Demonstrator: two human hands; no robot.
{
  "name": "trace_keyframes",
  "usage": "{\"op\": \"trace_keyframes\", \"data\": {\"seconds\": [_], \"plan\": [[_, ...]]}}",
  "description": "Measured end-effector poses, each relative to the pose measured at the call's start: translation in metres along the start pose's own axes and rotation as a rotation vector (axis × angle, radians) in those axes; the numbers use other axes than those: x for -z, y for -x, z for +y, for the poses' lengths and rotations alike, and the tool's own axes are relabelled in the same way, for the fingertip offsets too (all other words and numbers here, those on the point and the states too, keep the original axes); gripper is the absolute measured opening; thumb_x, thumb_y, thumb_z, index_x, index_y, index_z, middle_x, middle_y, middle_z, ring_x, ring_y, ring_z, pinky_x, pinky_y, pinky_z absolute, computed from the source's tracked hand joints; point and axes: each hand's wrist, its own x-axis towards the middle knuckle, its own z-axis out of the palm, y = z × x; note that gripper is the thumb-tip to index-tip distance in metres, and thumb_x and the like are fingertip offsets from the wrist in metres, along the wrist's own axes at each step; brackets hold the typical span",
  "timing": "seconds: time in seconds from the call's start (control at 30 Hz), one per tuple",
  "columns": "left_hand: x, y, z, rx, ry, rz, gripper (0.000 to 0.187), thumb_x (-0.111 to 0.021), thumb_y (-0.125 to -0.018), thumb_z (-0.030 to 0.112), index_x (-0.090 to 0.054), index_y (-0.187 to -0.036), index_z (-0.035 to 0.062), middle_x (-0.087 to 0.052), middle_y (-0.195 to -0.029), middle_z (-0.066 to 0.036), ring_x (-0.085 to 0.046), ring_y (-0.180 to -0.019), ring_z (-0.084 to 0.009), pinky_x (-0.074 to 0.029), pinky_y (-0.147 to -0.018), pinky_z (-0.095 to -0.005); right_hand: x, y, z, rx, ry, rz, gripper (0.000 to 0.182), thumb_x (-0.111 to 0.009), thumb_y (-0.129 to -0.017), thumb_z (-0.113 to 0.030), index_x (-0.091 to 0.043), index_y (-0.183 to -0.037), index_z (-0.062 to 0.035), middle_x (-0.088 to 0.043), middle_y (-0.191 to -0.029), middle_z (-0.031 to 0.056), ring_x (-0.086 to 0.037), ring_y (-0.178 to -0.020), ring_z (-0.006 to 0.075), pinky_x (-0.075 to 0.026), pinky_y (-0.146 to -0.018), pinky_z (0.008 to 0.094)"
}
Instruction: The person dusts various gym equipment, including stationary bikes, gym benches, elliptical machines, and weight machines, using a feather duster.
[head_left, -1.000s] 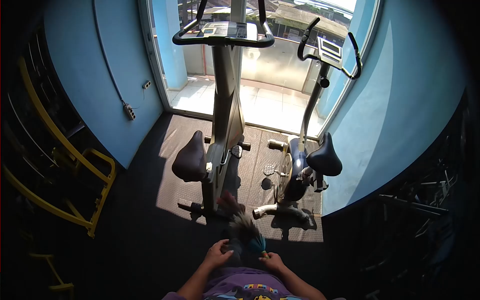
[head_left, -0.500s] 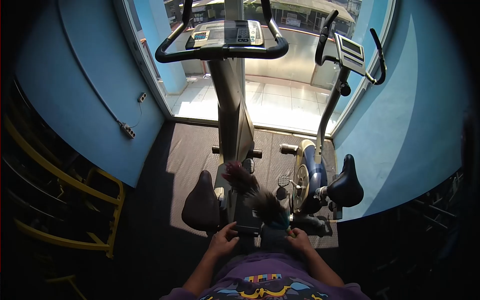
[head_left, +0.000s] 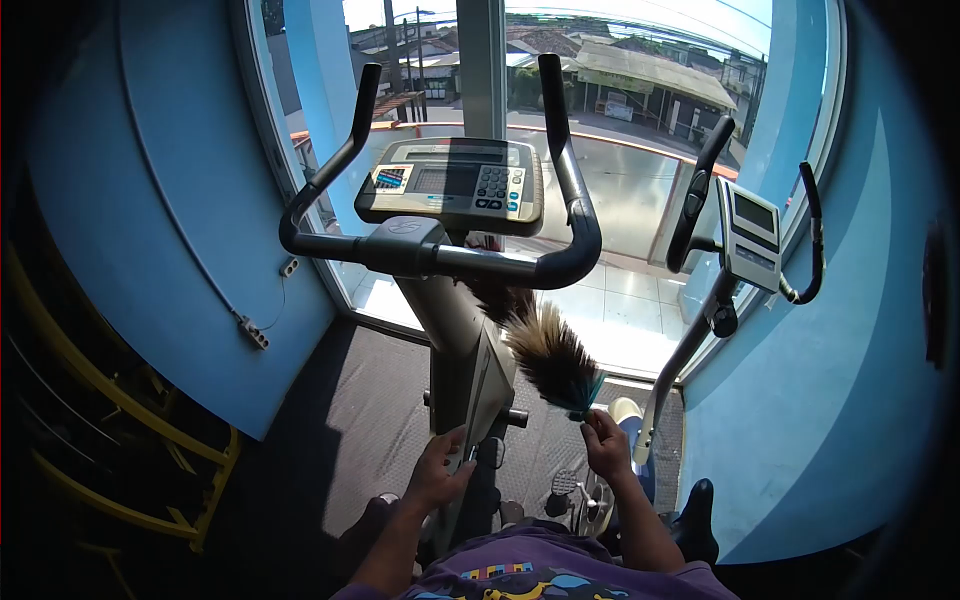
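A feather duster (head_left: 553, 358) with brown and pale feathers is in my right hand (head_left: 606, 446), fingers closed round its handle just below the blue-green base. The duster points up and to the left, its far feathers passing behind the handlebar (head_left: 490, 263) of the larger exercise bike. My left hand (head_left: 440, 470) is empty, thumb and fingers apart, beside the grey column (head_left: 462, 380) of that bike. Above both hands sits the bike's console (head_left: 450, 185), with a dark screen and a keypad.
A smaller exercise bike (head_left: 752, 235) stands to the right by the blue wall (head_left: 850, 400). A tall window frame (head_left: 482, 80) rises ahead. On the left are a yellow metal frame (head_left: 110, 495) and a power strip (head_left: 253, 332) on the wall.
My view has tilted up and come closer to the larger bike. My right hand has raised the duster from near the seat to the handlebar; my left hand has come forward, still empty.
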Motion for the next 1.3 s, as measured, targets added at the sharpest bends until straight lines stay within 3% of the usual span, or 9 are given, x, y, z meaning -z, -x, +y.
{"op": "trace_keyframes", "data": {"seconds": [0.1, 0.37, 0.47, 0.6, 0.73, 0.97, 1.1, 1.17, 1.3], "plan": [[0.002, -0.064, 0.019, -0.071, -0.123, 0.037, 0.066, -0.073, -0.082, 0.02, -0.047, -0.141, 0.0116, -0.055, -0.125, -0.015, -0.059, -0.109, -0.0287, -0.05, -0.093, -0.041, 0.015, -0.1, -0.033, 0.192, 0.185, -0.053, 0.03, -0.064, -0.09, -0.026, -0.063, -0.118, -0.0127, -0.068, -0.093, 0.0185, -0.066, -0.088, 0.039, -0.052, -0.076, 0.0464], [0.001, -0.139, 0.027, -0.103, -0.142, 0.101, 0.068, -0.071, -0.083, 0.015, -0.042, -0.145, 0.0137, -0.05, -0.129, -0.014, -0.058, -0.108, -0.0276, -0.049, -0.089, -0.038, -0.001, -0.237, -0.06, 0.408, 0.473, -0.013, 0.021, -0.066, -0.087, -0.024, -0.067, -0.106, -0.0168, -0.062, -0.083, 0.01, -0.064, -0.076, 0.0329, -0.052, -0.066, 0.0443], [0.009, -0.124, 0.01, -0.024, -0.137, 0.191, 0.065, -0.069, -0.085, 0.015, -0.043, -0.144, 0.0094, -0.053, -0.126, -0.016, -0.06, -0.106, -0.0265, -0.05, -0.087, -0.0365, 0.025, -0.223, -0.016, 0.332, 0.449, 0.122, 0.034, -0.068, -0.085, -0.021, -0.064, -0.118, -0.02, -0.063, -0.083, 0.0082, -0.064, -0.076, 0.0311, -0.052, -0.065, 0.0428], [0.016, -0.092, -0.017, 0.062, -0.133, 0.258, 0.062, -0.069, -0.084, 0.015, -0.046, -0.141, 0.0081, -0.056, -0.121, -0.016, -0.062, -0.102, -0.0257, -0.052, -0.083, -0.0353, 0.036, -0.156, 0.082, 0.306, 0.233, 0.228, 0.028, -0.065, -0.086, -0.01, -0.066, -0.113, -0.0073, -0.065, -0.087, 0.015, -0.065, -0.074, 0.0301, -0.052, -0.069, 0.0366], [0.013, -0.081, -0.031, 0.149, -0.107, 0.293, 0.062, -0.069, -0.084, 0.016, -0.046, -0.141, 0.0085, -0.057, -0.122, -0.015, -0.062, -0.103, -0.0251, -0.052, -0.083, -0.0358, 0.021, -0.117, 0.102, 0.284, 0.171, 0.173, 0.024, -0.065, -0.083, -0.01, -0.065, -0.105, -0.0008, -0.062, -0.08, 0.015, -0.062, -0.07, 0.031, -0.051, -0.066, 0.0382], [0.006, -0.139, 0.021, -0.048, -0.122, 0.183, 0.063, -0.072, -0.083, 0.011, -0.047, -0.14, 0.0093, -0.056, -0.123, -0.013, -0.063, -0.105, -0.0233, -0.051, -0.086, -0.0357, -0.059, -0.245, -0.056, 0.664, 0.332, 0.081, 0.04, -0.072, -0.083, -0.017, -0.064, -0.12, -0.0038, -0.059, -0.081, 0.0152, -0.061, -0.074, 0.0311, -0.048, -0.067, 0.0402], [0.004, -0.138, 0.025, -0.092, -0.107, 0.152, 0.064, -0.07, -0.085, 0.016, -0.045, -0.144, 0.015, -0.056, -0.123, -0.014, -0.062, -0.103, -0.0254, -0.051, -0.086, -0.0369, -0.081, -0.284, -0.153, 0.682, 0.428, 0.042, 0.047, -0.074, -0.08, -0.016, -0.065, -0.125, -0.012, -0.056, -0.078, 0.0115, -0.058, -0.071, 0.0283, -0.047, -0.066, 0.0404], [0.007, -0.128, 0.018, -0.076, -0.1, 0.155, 0.065, -0.071, -0.085, 0.016, -0.044, -0.144, 0.0153, -0.057, -0.122, -0.013, -0.063, -0.102, -0.0254, -0.052, -0.085, -0.0368, -0.079, -0.299, -0.161, 0.774, 0.364, 0.141, 0.075, -0.078, -0.062, -0.009, -0.06, -0.134, -0.0159, -0.054, -0.082, 0.011, -0.056, -0.074, 0.0303, -0.047, -0.063, 0.0426], [0.017, -0.089, -0.006, -0.017, -0.079, 0.217, 0.066, -0.071, -0.085, 0.016, -0.044, -0.144, 0.0153, -0.059, -0.117, -0.013, -0.063, -0.1, -0.0254, -0.053, -0.084, -0.0369, -0.062, -0.304, -0.146, 0.74, 0.108, 0.335, 0.047, -0.061, -0.084, 0.005, -0.06, -0.13, -0.001, -0.067, -0.095, 0.0134, -0.065, -0.081, 0.0286, -0.052, -0.073, 0.0388]]}}
